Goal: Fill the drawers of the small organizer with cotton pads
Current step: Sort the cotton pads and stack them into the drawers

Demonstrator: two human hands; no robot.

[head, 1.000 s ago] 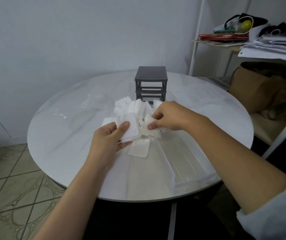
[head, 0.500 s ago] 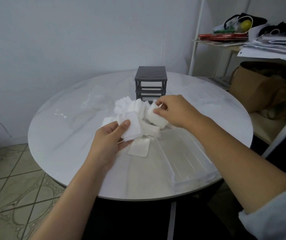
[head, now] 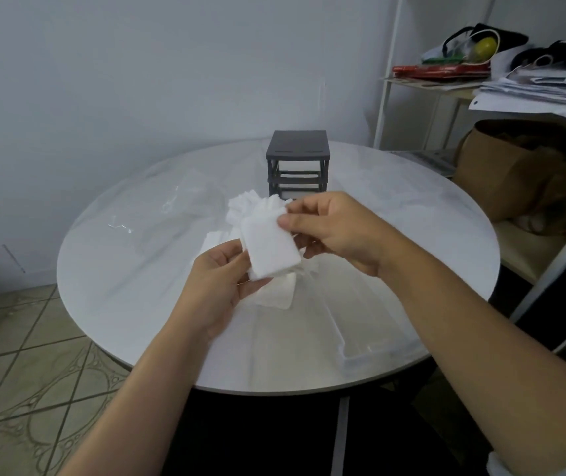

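Observation:
A small dark grey organizer (head: 297,163) stands at the far middle of the round white table (head: 130,276); its upper slots look empty of drawers. In front of it lies a loose pile of white cotton pads (head: 250,207). Both hands hold a stack of cotton pads (head: 269,247) above the table: my left hand (head: 221,286) grips its lower left side, and my right hand (head: 336,228) pinches its upper right corner. One more pad (head: 276,293) lies flat just below the stack. A clear plastic drawer (head: 367,334) rests at the table's near right edge.
A crumpled clear plastic bag (head: 178,207) lies on the table's left part. To the right stand a white shelf (head: 446,87) with papers and bags, and a brown paper bag (head: 518,166) on a seat. Tiled floor shows at the left.
My right hand picked a pad out of the pile and brought it over onto the stack in my left hand. Both hands now hold the stack together, slightly raised.

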